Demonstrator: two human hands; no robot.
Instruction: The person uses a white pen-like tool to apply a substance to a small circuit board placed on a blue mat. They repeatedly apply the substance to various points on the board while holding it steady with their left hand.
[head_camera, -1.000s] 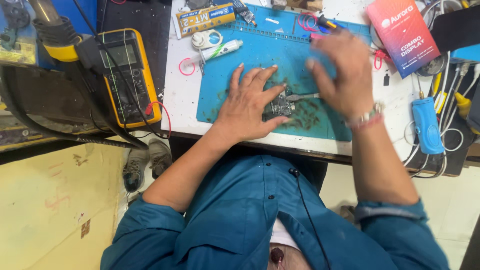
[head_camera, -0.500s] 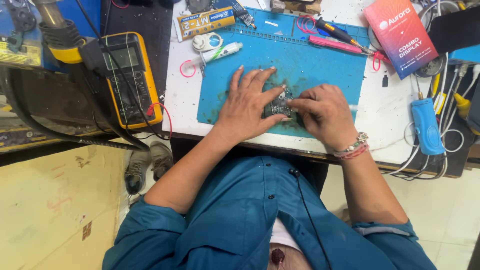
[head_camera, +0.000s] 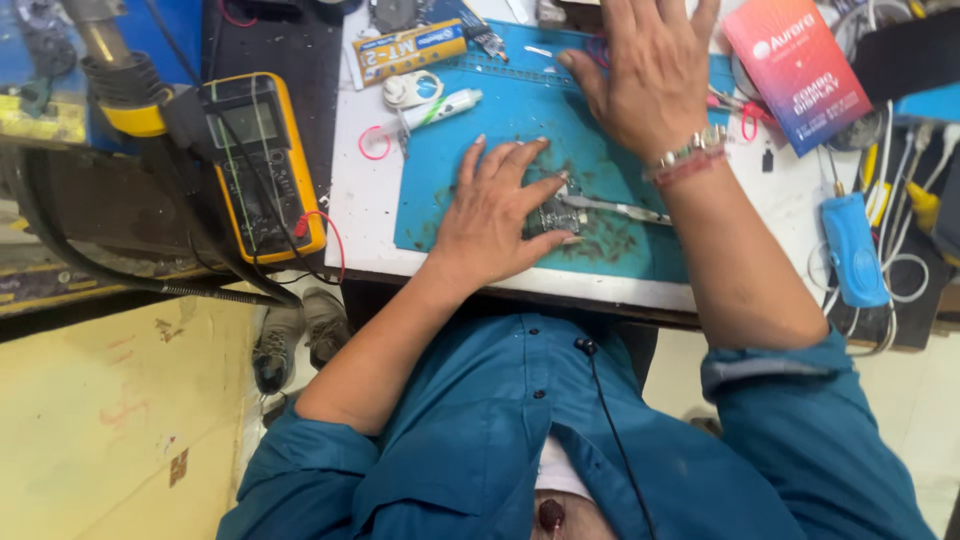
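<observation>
A yellow meter (head_camera: 262, 165) lies at the desk's (head_camera: 365, 215) left edge. On the blue mat (head_camera: 500, 120), the left hand (head_camera: 500, 215) lies flat, fingers spread, pinning a small circuit board (head_camera: 553, 216) near the mat's front. Tweezers (head_camera: 620, 209) lie just beside the board. The board looks light, stiff and fragile; its edges seem the safest hold. The right hand (head_camera: 655, 75) hovers farther back, fingers apart, holding nothing.

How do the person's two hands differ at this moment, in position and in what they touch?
The left hand lies flat near the front edge of the blue mat, pressing on a small circuit board; the right hand is at the far edge of the mat, fingers spread, holding nothing visible. The right hand's wrist carries bracelets; the left hand's wrist is bare. Both hands are over the mat, in blue sleeves.
</observation>
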